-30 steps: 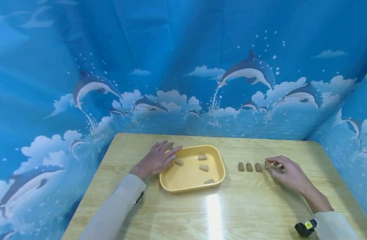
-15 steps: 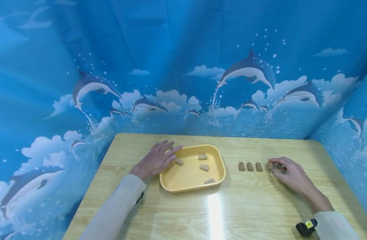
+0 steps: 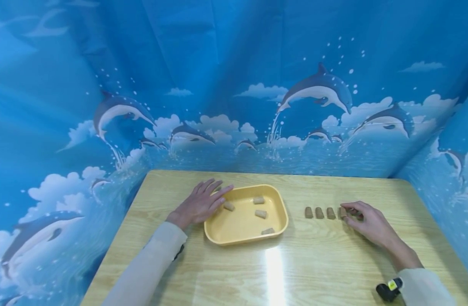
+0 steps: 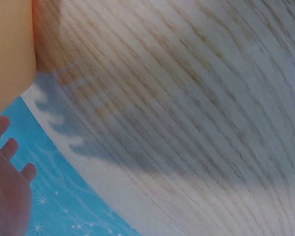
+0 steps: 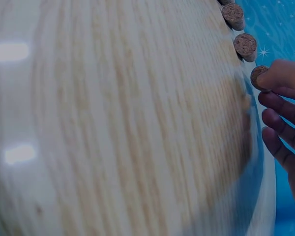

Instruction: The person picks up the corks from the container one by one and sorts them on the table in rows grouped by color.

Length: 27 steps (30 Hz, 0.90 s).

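In the head view, my right hand (image 3: 372, 221) pinches a brown cork stopper (image 3: 343, 212) between thumb and fingers at the right end of a short row. Three more corks stand to its left, among them an upright cork (image 3: 330, 213). The right wrist view shows the pinched cork (image 5: 259, 77) partly covered by the thumb, beside another cork (image 5: 245, 45). My left hand (image 3: 197, 205) rests on the left rim of a yellow tray (image 3: 234, 243), fingers straight. Inside the tray lie several corks, such as a tilted cork (image 3: 261, 214) near the middle.
The wooden table (image 3: 326, 267) carries the tray at its middle and the cork row on the right. A blue dolphin-print curtain (image 3: 234, 85) hangs behind and at both sides. A black device (image 3: 389, 292) is on the right wrist.
My right hand has shifted slightly right and then a little back left with the cork, closer to the row. The left hand and the tray stay put.
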Each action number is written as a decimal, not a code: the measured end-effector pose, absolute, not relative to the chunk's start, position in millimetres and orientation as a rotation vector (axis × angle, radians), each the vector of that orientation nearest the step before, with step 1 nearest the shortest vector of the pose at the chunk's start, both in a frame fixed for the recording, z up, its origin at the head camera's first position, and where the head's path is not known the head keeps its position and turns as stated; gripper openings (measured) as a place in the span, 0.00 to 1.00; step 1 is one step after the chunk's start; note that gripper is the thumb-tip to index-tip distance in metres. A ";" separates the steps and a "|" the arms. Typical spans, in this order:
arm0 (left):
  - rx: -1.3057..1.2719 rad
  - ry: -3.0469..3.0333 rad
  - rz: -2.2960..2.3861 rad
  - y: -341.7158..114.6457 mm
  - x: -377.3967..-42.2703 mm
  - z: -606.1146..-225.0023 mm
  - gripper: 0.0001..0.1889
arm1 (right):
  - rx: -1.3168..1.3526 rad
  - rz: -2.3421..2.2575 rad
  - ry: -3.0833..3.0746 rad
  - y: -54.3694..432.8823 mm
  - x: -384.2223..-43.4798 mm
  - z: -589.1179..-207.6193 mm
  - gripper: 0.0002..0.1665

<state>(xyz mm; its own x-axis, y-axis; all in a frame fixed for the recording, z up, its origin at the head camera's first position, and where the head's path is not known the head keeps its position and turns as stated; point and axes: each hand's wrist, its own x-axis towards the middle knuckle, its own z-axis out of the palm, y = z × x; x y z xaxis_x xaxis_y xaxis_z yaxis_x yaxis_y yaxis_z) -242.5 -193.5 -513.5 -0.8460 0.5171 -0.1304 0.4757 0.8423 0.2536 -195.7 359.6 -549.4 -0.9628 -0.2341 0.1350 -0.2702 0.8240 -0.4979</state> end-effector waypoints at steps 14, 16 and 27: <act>0.763 2.866 0.317 -191.5 -240.3 -512.7 0.30 | 0.395 0.780 -2.951 357.4 -197.7 -551.8 0.23; 0.765 2.870 0.312 -191.7 -240.1 -512.8 0.30 | 0.396 0.769 -2.940 357.5 -198.0 -552.7 0.23; 0.786 2.882 0.290 -193.8 -239.8 -512.7 0.30 | 0.404 0.754 -2.952 357.7 -198.5 -554.3 0.23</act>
